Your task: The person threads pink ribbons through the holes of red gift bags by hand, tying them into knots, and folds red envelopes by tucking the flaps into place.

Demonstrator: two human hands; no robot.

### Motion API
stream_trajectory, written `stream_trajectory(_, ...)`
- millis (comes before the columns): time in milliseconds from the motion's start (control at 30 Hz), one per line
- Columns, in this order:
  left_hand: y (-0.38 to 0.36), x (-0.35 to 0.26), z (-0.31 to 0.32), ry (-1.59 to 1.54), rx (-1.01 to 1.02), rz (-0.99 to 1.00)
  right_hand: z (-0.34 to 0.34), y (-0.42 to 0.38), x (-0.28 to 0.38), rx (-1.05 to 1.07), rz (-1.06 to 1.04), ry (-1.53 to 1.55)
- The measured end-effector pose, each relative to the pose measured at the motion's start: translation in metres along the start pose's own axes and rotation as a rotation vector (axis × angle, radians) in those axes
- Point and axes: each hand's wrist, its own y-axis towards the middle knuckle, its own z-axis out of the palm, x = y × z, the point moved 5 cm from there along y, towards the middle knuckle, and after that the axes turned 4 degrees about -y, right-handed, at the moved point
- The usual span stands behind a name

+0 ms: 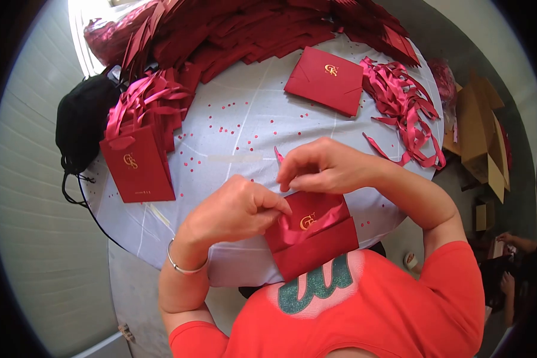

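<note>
A red paper gift bag (pixel 307 256) with a gold monogram lies in front of me at the table's near edge, against my shirt. A pink ribbon (pixel 316 232) loops across its front. My left hand (pixel 235 209) is closed, thumb and fingers pinched at the bag's upper left by the ribbon. Just above the bag, my right hand (pixel 325 167) is curled with its fingertips together. A pointed ribbon end (pixel 278 155) sticks up beside those fingertips; the exact grip is partly hidden by the fingers.
Bags with ribbon handles (pixel 138 161) stand at the left beside a black drawstring bag (pixel 83 116). A flat red bag (pixel 326 80) and loose pink ribbons (pixel 406 113) lie at upper right. Folded red bags (pixel 238 30) line the far edge. Small red dots dot the white cloth (pixel 232 155).
</note>
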Motion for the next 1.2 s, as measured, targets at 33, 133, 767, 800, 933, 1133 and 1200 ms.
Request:
stream_trajectory(33,-0.002,-0.005,-0.001,0.013,-0.027,0.041,0.005,0.005,-0.005,0.018,0.052,-0.015)
stream_trajectory(133,-0.005,-0.012,0.001,0.027,-0.072,0.134,0.01,0.018,0.008,0.206,0.185,-0.169)
stream_trajectory(767,-0.012,-0.024,0.002,0.094,-0.109,0.172,0.028,0.038,-0.009,0.443,0.481,0.237)
stream_trajectory(800,-0.012,-0.024,0.002,0.101,-0.112,0.176,0.029,0.036,-0.011,0.442,0.482,0.237)
stream_trajectory(933,-0.008,-0.019,0.004,0.124,-0.114,0.185,0.027,0.035,-0.028,0.31,0.534,0.326)
stream_trajectory(1133,-0.008,-0.023,0.003,0.099,-0.103,0.126,-0.02,0.053,-0.036,-0.053,0.27,0.04)
stream_trajectory(1200,-0.006,-0.015,0.004,0.047,-0.105,0.12,-0.04,0.054,-0.043,-0.202,0.211,-0.079)
